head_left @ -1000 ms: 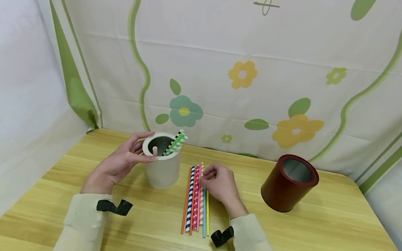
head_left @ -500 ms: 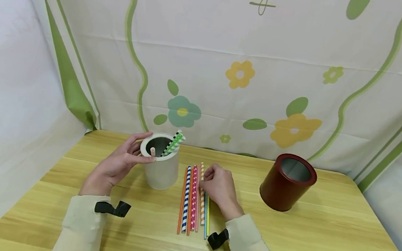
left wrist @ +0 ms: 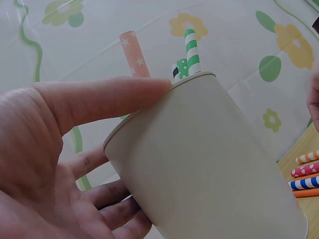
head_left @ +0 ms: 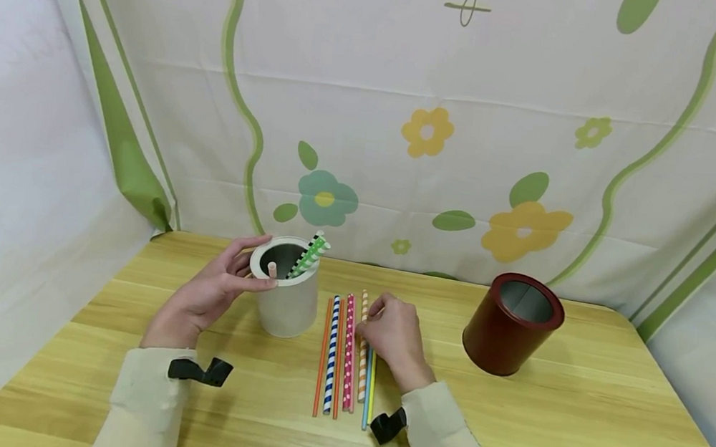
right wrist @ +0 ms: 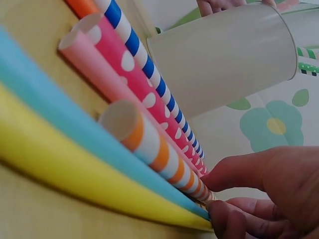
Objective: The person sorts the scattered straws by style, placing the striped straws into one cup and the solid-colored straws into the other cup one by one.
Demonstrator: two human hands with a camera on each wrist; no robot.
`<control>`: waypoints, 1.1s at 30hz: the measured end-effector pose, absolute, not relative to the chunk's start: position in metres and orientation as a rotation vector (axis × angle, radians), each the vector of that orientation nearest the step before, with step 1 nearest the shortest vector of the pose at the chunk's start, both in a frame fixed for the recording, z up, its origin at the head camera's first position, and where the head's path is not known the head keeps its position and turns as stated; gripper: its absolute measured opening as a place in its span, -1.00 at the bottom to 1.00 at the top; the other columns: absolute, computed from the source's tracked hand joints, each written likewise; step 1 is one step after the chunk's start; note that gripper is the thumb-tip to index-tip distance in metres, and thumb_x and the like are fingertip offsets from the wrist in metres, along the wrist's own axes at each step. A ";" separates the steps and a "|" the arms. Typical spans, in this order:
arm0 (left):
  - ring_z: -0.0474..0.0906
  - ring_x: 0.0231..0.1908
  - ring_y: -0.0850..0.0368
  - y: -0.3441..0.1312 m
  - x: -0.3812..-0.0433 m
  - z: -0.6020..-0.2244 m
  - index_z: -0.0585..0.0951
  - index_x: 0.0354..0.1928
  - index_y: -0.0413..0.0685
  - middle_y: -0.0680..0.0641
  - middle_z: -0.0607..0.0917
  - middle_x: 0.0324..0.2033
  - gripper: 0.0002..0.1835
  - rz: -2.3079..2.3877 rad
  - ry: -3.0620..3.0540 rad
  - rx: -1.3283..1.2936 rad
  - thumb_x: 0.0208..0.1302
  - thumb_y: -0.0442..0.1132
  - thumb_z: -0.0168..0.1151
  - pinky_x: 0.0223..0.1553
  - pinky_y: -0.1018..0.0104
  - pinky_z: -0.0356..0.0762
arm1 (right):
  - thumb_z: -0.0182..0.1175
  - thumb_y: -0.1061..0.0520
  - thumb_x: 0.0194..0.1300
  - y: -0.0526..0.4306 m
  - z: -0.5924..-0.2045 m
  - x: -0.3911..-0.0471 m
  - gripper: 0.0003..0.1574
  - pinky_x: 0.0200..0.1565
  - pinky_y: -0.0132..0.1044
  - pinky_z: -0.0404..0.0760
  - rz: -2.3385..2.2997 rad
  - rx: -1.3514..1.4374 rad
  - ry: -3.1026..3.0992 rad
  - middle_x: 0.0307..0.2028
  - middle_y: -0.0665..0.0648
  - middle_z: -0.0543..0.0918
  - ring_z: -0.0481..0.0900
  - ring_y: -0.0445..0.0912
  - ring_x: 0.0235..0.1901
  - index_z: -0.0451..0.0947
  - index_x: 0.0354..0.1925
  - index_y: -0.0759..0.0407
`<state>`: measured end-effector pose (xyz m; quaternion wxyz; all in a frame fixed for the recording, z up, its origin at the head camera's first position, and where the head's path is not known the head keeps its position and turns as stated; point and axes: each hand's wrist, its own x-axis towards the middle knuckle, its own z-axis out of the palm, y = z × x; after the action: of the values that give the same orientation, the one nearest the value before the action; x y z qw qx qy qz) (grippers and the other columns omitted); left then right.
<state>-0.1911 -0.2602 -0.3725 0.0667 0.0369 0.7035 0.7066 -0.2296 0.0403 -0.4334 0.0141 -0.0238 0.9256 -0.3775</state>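
Observation:
A white can stands at the left of the table, and my left hand grips it by the side and rim. Several paper straws lean inside it, among them a green-and-white striped straw and a pink straw with white stars. My right hand pinches an orange-and-white striped paper straw near its far end, among the straws on the table. Left of it lie a pink straw, a pink dotted straw and a blue-and-white striped straw.
Blue and yellow straws lie partly under my right hand. Orange straws lie on the left of the row. A dark red can stands to the right. Behind the wooden table hangs a flowered cloth.
The orange-and-white straw has come apart from the pink ones, and the row of straws has spread. My right hand stays close to its place; the left keeps its grip on the can.

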 end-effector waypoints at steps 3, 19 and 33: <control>0.44 0.32 0.28 -0.260 -0.191 -0.373 0.18 0.67 0.06 -0.18 0.35 0.55 -0.08 2.134 2.118 0.118 0.37 -0.41 0.41 0.27 0.47 0.45 | 0.61 0.16 0.10 0.040 -0.433 -0.229 -0.68 -0.41 -0.30 0.60 -1.177 -0.058 2.881 -0.44 0.07 0.69 0.62 -0.08 -0.41 0.66 -0.25 0.15; 0.43 0.34 0.27 -0.259 -0.191 -0.373 0.18 0.67 0.05 -0.21 0.32 0.58 -0.09 2.136 2.118 0.121 0.38 -0.41 0.40 0.26 0.49 0.46 | 0.61 0.14 0.10 0.043 -0.429 -0.227 -0.62 -0.47 -0.28 0.62 -1.234 -0.035 2.845 -0.44 0.09 0.72 0.65 -0.08 -0.46 0.63 -0.19 0.17; 0.41 0.35 0.27 -0.260 -0.191 -0.373 0.17 0.67 0.07 -0.20 0.31 0.60 -0.09 2.123 2.125 0.122 0.39 -0.39 0.40 0.29 0.45 0.42 | 0.45 0.18 0.22 0.061 -0.416 -0.237 -0.66 -0.40 -0.20 0.76 -1.577 0.017 2.571 -0.42 0.12 0.83 0.76 -0.11 -0.54 0.71 -0.02 0.23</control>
<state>-0.1908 -0.2601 -0.3730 0.0678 0.0405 0.7053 0.7045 -0.2373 0.0611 -0.4165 0.0628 0.0058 0.8507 -0.5219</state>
